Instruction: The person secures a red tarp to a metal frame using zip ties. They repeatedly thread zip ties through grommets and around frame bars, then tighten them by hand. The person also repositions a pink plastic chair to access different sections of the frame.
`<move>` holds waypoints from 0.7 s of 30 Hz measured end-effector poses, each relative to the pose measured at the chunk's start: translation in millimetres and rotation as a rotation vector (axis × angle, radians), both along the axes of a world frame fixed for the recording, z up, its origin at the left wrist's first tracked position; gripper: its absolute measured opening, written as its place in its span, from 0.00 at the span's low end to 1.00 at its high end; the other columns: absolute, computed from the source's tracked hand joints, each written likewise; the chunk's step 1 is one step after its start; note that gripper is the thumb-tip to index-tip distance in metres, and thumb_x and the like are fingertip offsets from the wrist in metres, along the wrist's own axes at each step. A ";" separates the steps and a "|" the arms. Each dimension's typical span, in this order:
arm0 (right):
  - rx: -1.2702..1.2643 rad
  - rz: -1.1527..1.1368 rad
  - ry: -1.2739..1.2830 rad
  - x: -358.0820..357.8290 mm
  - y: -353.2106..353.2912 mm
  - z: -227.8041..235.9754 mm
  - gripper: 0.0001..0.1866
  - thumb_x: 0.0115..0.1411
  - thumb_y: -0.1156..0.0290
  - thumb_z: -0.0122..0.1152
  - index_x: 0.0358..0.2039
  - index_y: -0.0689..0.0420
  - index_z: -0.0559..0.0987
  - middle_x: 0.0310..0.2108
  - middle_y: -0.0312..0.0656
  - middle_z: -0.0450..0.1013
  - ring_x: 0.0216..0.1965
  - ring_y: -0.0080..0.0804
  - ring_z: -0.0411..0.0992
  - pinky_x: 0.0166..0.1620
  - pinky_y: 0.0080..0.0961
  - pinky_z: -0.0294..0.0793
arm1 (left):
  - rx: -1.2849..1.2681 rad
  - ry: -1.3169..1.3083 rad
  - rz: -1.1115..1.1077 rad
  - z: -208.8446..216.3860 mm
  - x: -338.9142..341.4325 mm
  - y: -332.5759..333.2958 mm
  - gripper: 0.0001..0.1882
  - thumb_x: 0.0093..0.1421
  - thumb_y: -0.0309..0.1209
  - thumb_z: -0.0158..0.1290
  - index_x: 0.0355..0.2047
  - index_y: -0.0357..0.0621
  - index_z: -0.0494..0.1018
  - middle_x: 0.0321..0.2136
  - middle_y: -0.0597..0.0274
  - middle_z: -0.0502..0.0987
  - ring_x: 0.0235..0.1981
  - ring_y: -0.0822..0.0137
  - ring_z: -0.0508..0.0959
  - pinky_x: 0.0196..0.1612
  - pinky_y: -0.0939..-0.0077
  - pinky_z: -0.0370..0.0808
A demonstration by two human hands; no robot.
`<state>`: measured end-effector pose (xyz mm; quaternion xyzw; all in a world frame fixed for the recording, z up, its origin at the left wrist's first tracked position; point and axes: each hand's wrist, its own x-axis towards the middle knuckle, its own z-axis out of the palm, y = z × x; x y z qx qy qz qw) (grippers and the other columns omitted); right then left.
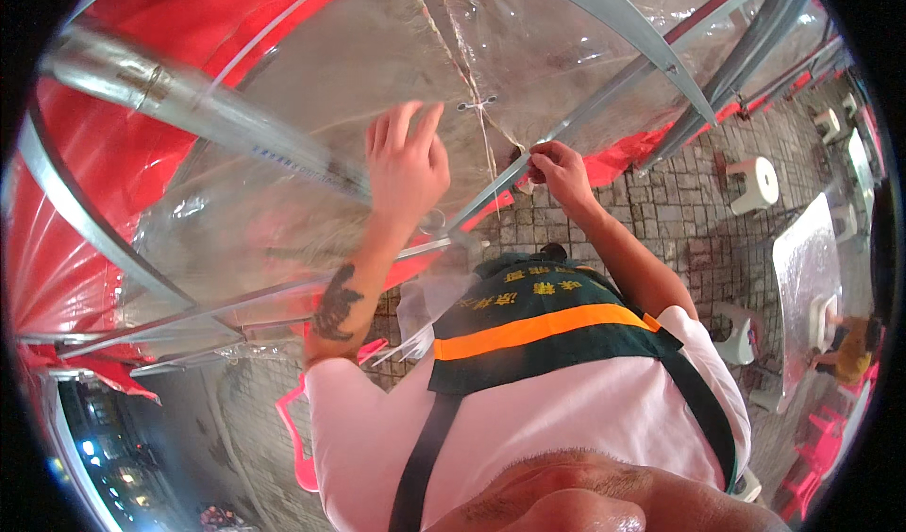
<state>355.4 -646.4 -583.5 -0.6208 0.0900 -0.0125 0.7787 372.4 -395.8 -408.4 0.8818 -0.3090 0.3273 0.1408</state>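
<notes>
In front of me hangs a clear plastic sheet with red borders, and a seam or gap runs down it. A white string is tied across the seam and its loose end dangles. My left hand is raised in front of the sheet, left of the string, fingers apart and nothing in them. Beside a slanting metal bar, my right hand has thumb and fingers pinched together at the lower end of the seam. What lies between those fingertips is too small to make out.
A thick metal pole and curved frame bars cross the left. White stools, a silvery-topped table and pink chairs stand at the right on paving. A person in yellow is beside the table.
</notes>
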 end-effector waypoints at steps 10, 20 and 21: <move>-0.445 0.062 -0.477 72.6 25.1 70.9 0.12 0.59 0.75 0.61 0.42 0.64 0.82 0.38 0.52 0.82 0.40 0.39 0.82 0.45 0.34 0.80 | -0.401 0.583 -0.006 2.7 155.1 -104.8 0.16 0.63 0.29 0.55 0.49 0.34 0.70 0.41 0.47 0.77 0.39 0.54 0.81 0.40 0.62 0.80; -0.416 0.139 -0.421 -55.9 -37.9 -19.3 0.10 0.61 0.70 0.63 0.39 0.61 0.82 0.31 0.50 0.80 0.31 0.41 0.80 0.37 0.34 0.79 | -0.709 0.337 -0.008 -67.4 59.1 -108.0 0.15 0.71 0.36 0.57 0.33 0.37 0.70 0.24 0.59 0.77 0.20 0.67 0.78 0.23 0.66 0.72; -0.431 0.115 -0.373 -69.1 -48.9 -28.7 0.10 0.61 0.70 0.62 0.40 0.61 0.82 0.30 0.50 0.80 0.30 0.40 0.80 0.36 0.34 0.79 | -0.685 0.353 0.108 -70.2 65.8 -106.8 0.15 0.70 0.37 0.57 0.33 0.37 0.71 0.25 0.59 0.77 0.21 0.66 0.78 0.24 0.65 0.72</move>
